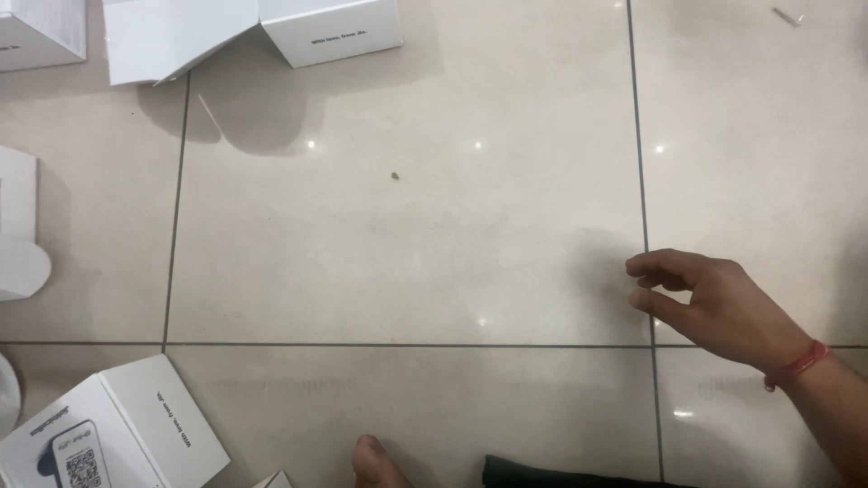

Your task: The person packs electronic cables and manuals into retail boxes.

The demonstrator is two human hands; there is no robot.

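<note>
Overhead, the right hand (714, 307) hovers above the tiled floor (407, 271), fingers loosely curled, holding nothing. Nearest, at the floor's lower-left corner, lies a white carton (136, 434): probably light, stiff, best gripped by its side edges.

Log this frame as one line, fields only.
right hand: empty, fingers curled, above tiled floor | left hand: not in view | white boxes at edges | speck mid-tile
</note>
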